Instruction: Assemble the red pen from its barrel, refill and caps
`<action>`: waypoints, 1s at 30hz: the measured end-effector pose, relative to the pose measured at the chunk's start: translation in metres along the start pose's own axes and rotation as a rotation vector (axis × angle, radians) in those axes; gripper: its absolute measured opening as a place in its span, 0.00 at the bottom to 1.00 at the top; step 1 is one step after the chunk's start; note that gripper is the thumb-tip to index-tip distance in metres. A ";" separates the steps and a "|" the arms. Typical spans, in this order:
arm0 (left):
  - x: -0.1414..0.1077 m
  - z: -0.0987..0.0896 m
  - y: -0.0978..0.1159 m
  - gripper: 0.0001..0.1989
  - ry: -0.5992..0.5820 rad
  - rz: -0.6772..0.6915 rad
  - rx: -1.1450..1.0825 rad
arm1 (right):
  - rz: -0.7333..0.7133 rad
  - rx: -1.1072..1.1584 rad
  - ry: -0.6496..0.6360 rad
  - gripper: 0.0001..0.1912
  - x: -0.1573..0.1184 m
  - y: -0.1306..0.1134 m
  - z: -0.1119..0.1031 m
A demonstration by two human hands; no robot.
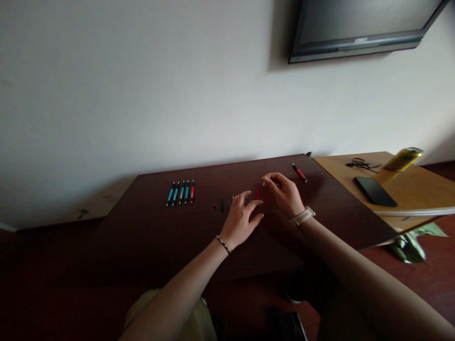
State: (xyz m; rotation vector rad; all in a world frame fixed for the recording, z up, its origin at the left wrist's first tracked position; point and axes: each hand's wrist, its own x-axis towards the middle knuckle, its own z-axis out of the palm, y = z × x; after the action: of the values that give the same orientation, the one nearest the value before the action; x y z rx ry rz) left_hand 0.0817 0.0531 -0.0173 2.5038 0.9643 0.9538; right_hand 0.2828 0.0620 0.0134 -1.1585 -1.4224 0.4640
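My left hand [242, 218] hovers over the dark table [152, 241], fingers spread, holding nothing. Just beyond its fingertips lies a short red pen barrel [257, 194]. To its left are a small black pen part [222, 205] and a tiny dark piece [214, 206]. My right hand [285, 193] is raised to the right of the red barrel, thumb and fingertips pinched together. Whatever sits in that pinch is too small to make out. Farther left, several blue pens [175, 193] and one red pen [192, 192] lie side by side in a row.
Another red pen [299, 173] lies near the table's back right. A lighter wooden table [337, 175] adjoins on the right, bearing a phone [375, 191], a black cable [361, 164] and a yellow can [404, 159]. A television [362, 28] hangs on the wall above.
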 end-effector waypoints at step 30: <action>-0.005 0.019 -0.002 0.29 -0.193 0.032 0.198 | -0.018 -0.059 -0.089 0.15 -0.007 0.014 0.004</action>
State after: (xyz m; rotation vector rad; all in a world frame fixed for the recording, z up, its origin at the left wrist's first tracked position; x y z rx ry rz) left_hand 0.0910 0.0503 -0.0349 2.7207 1.0031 0.6367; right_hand 0.2829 0.0635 -0.0031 -1.1834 -1.5313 0.4684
